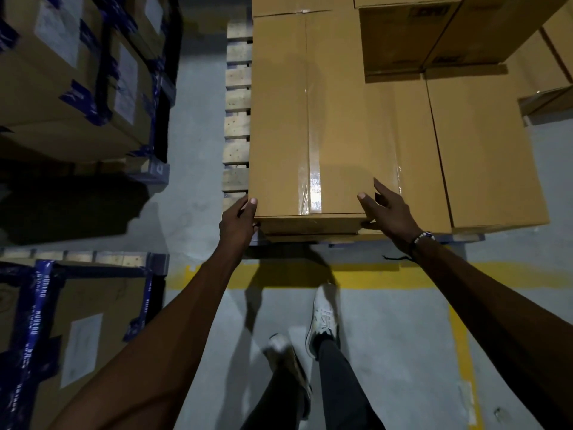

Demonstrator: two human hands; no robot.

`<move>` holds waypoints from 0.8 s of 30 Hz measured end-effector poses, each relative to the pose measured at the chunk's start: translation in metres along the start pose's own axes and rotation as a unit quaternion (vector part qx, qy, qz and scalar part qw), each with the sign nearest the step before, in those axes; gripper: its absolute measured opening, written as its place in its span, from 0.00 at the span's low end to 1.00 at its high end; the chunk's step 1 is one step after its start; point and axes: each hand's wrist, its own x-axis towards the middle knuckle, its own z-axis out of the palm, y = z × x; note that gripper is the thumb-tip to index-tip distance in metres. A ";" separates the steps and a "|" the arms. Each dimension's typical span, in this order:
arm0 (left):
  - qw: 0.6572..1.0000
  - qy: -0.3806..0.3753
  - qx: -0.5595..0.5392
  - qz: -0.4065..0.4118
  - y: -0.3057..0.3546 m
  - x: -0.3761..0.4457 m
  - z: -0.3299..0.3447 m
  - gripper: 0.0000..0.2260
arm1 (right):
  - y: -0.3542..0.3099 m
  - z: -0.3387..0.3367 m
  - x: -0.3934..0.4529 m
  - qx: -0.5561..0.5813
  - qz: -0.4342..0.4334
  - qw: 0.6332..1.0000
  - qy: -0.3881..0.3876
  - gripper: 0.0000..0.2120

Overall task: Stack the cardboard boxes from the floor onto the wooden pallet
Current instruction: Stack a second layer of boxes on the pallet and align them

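A long cardboard box sealed with clear tape lies on top of other boxes on the wooden pallet. My left hand grips its near left corner, thumb on top. My right hand is at its near right corner with fingers spread, thumb on the top face. A second long box lies beside it on the right. Smaller boxes stand on top at the back.
Stacks of boxes bound with blue tape stand at the left, another at the lower left. A yellow floor line runs in front of the pallet. My feet stand on the grey floor just before it.
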 end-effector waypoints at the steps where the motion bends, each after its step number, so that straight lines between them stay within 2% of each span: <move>1: 1.000 -0.001 -0.001 -0.002 0.000 0.000 0.001 0.21 | -0.001 -0.001 0.001 -0.006 0.001 1.000 0.000 0.47; 6: 1.000 -0.010 -0.004 -0.002 -0.001 -0.004 0.003 0.20 | 0.001 -0.001 0.000 0.008 0.003 1.000 -0.001 0.37; 14: 1.000 -0.020 0.009 0.001 -0.001 -0.009 0.004 0.21 | 0.000 0.003 -0.008 0.028 0.020 0.999 0.015 0.35; 18: 0.998 -0.005 0.063 0.003 0.001 -0.008 0.003 0.22 | -0.002 0.004 -0.008 0.015 0.020 0.999 0.036 0.33; 20: 0.993 0.017 0.117 0.025 0.006 -0.009 0.003 0.21 | -0.006 0.005 -0.008 -0.011 0.006 0.998 0.057 0.32; 24: 0.968 0.059 0.208 0.126 0.029 -0.025 0.006 0.21 | -0.023 0.000 -0.018 -0.041 -0.022 0.993 0.106 0.31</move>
